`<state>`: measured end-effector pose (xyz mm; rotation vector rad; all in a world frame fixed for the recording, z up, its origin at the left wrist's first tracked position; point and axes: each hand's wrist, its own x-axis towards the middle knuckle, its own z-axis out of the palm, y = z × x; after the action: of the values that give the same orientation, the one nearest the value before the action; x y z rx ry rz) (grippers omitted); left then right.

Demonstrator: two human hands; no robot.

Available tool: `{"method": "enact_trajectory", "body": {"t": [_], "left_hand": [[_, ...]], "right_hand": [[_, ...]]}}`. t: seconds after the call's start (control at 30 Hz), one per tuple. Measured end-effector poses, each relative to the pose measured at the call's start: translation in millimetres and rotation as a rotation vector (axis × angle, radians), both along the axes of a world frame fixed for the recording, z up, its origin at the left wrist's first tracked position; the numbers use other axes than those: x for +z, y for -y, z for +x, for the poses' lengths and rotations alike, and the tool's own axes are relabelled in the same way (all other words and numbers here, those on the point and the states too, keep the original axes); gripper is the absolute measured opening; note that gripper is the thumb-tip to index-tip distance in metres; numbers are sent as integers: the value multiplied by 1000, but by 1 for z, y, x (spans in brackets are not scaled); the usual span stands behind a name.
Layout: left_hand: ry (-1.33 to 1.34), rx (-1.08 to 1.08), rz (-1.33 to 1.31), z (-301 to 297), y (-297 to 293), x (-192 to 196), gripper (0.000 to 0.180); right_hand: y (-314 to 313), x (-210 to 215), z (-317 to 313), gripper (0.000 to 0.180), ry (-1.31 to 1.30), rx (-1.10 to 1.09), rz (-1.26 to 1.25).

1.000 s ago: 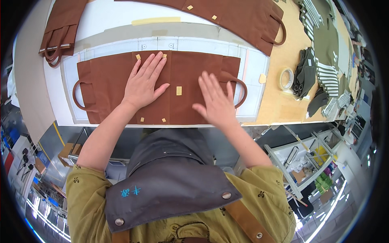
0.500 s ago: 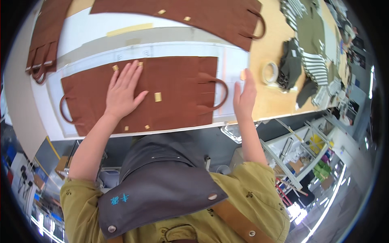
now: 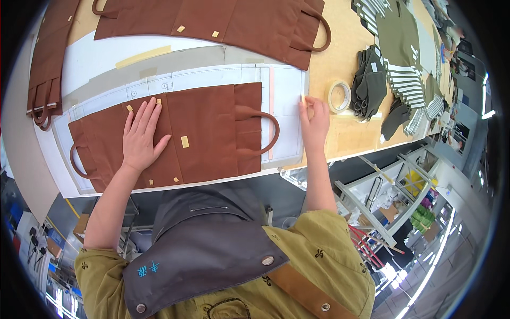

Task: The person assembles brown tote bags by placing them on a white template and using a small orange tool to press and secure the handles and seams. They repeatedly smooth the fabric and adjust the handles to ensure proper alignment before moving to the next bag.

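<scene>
A flat brown fabric bag (image 3: pixel 210 117) with a looped handle at each end lies on a white pattern sheet (image 3: pixel 289 122) with printed lines. My left hand (image 3: pixel 139 139) rests on it, open, fingers spread and pointing away from me near its far edge. Small pieces of yellowish tape (image 3: pixel 185 142) stick to the fabric. Beyond the bag's right handle, my right hand (image 3: pixel 316 119) is raised with thumb and fingers pinched on a small pale piece of tape (image 3: pixel 303 99). Just right of that hand sits a roll of masking tape (image 3: pixel 339 97).
Another brown bag (image 3: pixel 244 24) lies across the far side, and a third (image 3: pixel 45 69) at the far left. Dark green fabric pieces (image 3: pixel 369 82) and striped ones (image 3: pixel 405 85) are piled on the wooden table (image 3: pixel 334 138) at right. A metal frame (image 3: pixel 393 223) stands below the table's right side.
My right hand has changed from extended fingers to a pinch. The bags and table have shifted slightly left in view. My left hand stays flat on the same bag.
</scene>
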<state>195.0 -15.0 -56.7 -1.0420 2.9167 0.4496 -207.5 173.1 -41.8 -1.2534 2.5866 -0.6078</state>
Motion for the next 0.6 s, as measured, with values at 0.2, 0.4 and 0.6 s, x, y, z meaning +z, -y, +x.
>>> {"method": "enact_trajectory", "body": {"t": [0.2,0.4,0.6], "left_hand": [[-29,2,11,2,1,1,78],[-64,-3,99,2,8,9,75],[-388,17,153,29,22,7,57]], "right_hand": [[23,29,58,21,987,-350,-364],[66,41,125,19,1558,-310,-343],[100,25,199,17,1393,-137,-237]]}}
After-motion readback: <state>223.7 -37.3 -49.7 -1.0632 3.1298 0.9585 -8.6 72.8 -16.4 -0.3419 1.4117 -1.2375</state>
